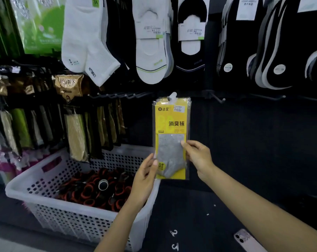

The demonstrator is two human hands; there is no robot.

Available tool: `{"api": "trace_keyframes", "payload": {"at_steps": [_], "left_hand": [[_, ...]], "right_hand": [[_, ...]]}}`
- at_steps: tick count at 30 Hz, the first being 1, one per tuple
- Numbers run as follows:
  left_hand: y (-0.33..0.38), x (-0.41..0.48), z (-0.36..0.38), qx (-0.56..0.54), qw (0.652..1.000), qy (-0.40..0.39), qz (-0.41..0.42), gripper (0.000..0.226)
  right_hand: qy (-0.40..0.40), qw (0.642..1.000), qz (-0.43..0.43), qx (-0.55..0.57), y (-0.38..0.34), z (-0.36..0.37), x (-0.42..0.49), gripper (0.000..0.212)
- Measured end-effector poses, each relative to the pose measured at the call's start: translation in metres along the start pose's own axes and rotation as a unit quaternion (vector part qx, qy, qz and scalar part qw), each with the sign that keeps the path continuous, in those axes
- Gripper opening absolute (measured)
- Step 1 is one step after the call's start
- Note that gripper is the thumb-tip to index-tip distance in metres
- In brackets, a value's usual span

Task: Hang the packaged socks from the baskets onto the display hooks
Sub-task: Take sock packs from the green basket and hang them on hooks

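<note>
She's at the hanging step. A stack of yellow sock packs (172, 122) is held upright against the dark display wall, above the corner of the white basket (72, 224) on the floor and below the rows of loose socks (150, 42) already hung. Both hands are on it. The left hand (145, 177) grips the lower left edge with the thumb laid across the front, and the right hand (197, 155) pinches the right edge about halfway up. The white hanger tab (172, 96) at the top of the packs sits level with the line of hooks. From where I stand I can't tell whether a prong has gone through it or whether the packs hang only from her grip.

A bare hook (218, 99) juts out to the right, and a row of hooks (117, 95) stands to the left. I'd say the next move is to line the tab hole up with a prong, slide the stack back along it, and only then let go. The basket holds dark rolled bundles with orange rims (92, 190), so plenty seems left to hang. A phone (244, 240) lies on the floor by her right arm
</note>
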State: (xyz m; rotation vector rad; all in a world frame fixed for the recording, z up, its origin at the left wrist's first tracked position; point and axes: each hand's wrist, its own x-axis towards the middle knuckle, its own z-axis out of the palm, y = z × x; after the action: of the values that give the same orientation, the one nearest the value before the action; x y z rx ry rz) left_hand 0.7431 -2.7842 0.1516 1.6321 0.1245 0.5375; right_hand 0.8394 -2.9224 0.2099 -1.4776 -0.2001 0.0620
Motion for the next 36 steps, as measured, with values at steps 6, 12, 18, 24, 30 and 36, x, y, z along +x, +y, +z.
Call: {"api": "trace_keyframes", "payload": {"at_steps": [6, 12, 18, 24, 30, 36], "left_hand": [[-0.047, -0.037, 0.021, 0.108, 0.987, -0.050, -0.107, 0.054], [-0.108, -0.108, 0.069, 0.198, 0.932, -0.208, -0.221, 0.050], [-0.166, -0.188, 0.100, 0.240, 0.864, -0.300, -0.324, 0.018], [-0.194, -0.238, 0.107, 0.253, 0.778, -0.338, -0.464, 0.064], [-0.195, -0.252, 0.117, 0.240, 0.811, -0.279, -0.456, 0.066], [-0.190, -0.248, 0.119, 0.101, 0.862, -0.167, -0.467, 0.068]], "right_hand": [[-0.018, 0.993, 0.090, -0.070, 0.073, -0.067, -0.044, 0.015], [-0.100, 0.944, 0.254, -0.182, 0.166, -0.166, -0.112, 0.008], [-0.107, 0.896, 0.291, -0.317, 0.250, -0.254, -0.183, 0.006], [-0.238, 0.817, 0.312, -0.421, 0.289, -0.282, -0.224, 0.054], [-0.276, 0.798, 0.311, -0.437, 0.292, -0.279, -0.232, 0.033], [-0.296, 0.786, 0.347, -0.417, 0.285, -0.283, -0.218, 0.085]]}}
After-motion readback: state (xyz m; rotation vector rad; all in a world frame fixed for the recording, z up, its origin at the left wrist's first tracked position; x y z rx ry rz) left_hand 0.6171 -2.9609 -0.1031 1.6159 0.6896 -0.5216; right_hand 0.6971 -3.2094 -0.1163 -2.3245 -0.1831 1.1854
